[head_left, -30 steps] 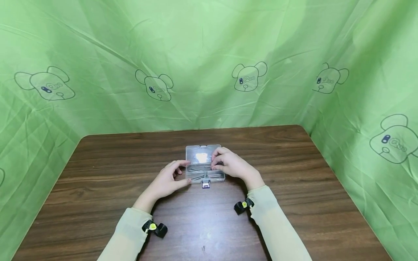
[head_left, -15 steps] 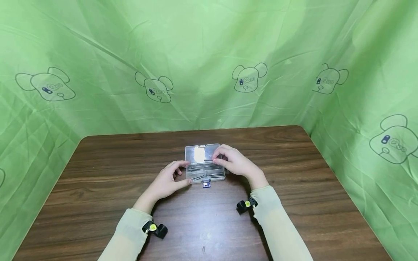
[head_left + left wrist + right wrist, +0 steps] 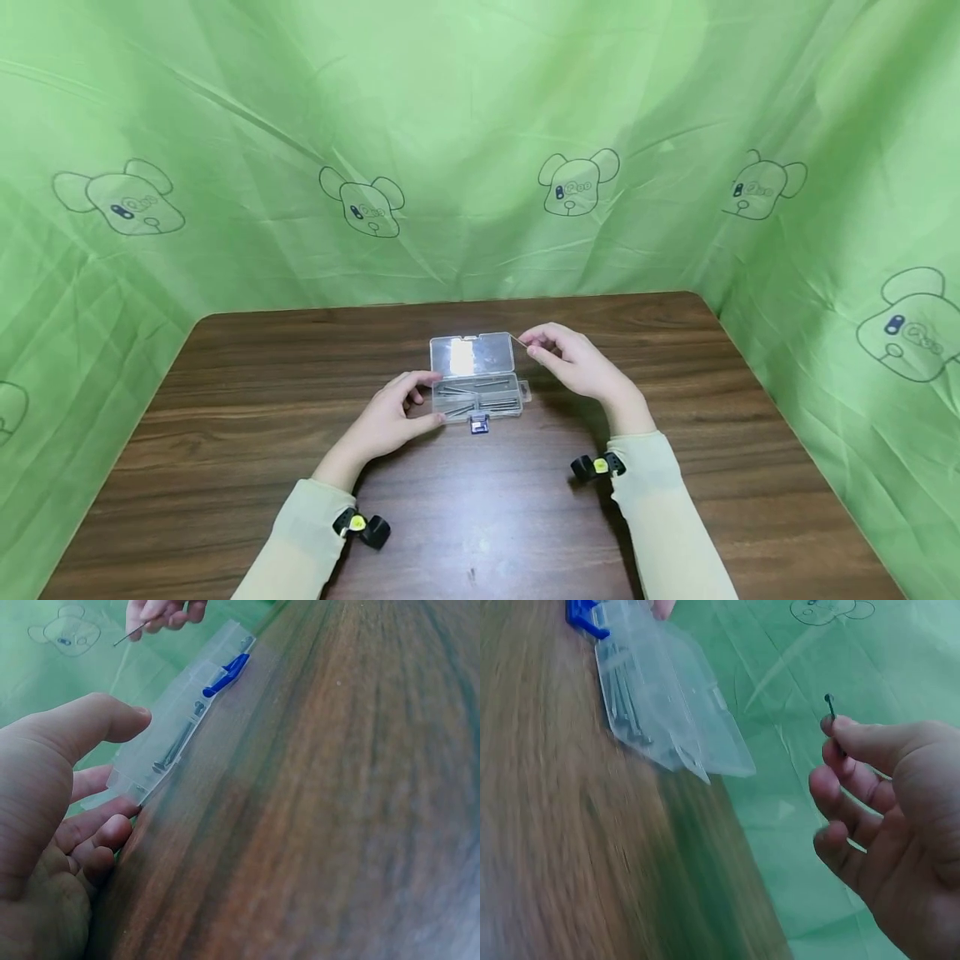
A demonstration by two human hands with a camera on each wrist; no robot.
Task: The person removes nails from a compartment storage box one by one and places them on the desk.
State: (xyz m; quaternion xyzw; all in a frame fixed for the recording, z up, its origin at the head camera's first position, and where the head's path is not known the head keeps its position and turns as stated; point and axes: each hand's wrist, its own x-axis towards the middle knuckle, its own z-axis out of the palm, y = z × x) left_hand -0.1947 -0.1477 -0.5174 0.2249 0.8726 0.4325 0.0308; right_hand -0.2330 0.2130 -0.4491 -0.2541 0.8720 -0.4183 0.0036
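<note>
Head view: my left hand (image 3: pixel 392 417) lies on the table (image 3: pixel 247 400) at the left end of the clear plastic box (image 3: pixel 477 383). Thumb sits against the near-left corner, fingers loosely curled against the left wall — bracing it more than gripping. Forearm comes in from the near-left.

My right hand (image 3: pixel 581 367) is raised just right of the box, beside the far-right corner of the open lid (image 3: pixel 472 356). Thumb and forefinger pinch one thin nail (image 3: pixel 519 338); the other fingers are loosely bent below. Nail head points left toward the lid, hand clear of the box.

Box sits mid-table, lid flipped open to the far side, blue latch (image 3: pixel 478 425) on the near edge.

Left wrist view adds what the head view can't: my thumb (image 3: pixel 82 727) hovers at the box's end wall, fingertips (image 3: pixel 112 821) touch its base at the table, and a nail head shows through the wall. The right hand (image 3: pixel 161 611) shows far off with the nail (image 3: pixel 129 634) sticking out.

Right wrist view shows the pinch up close — the nail (image 3: pixel 830 705) stands up out of my fingertips (image 3: pixel 851 735), round head on top, shank mostly hidden behind the fingers. It also shows the box (image 3: pixel 652 690) from its right end with the rest of the nails (image 3: pixel 622 701) lying lengthwise inside.

Count: one box, one blue latch, one nail in hand, several nails in the box — too overlapped for an exact count. One black-and-yellow wrist camera (image 3: pixel 362 528) on each sleeve, two in all.
</note>
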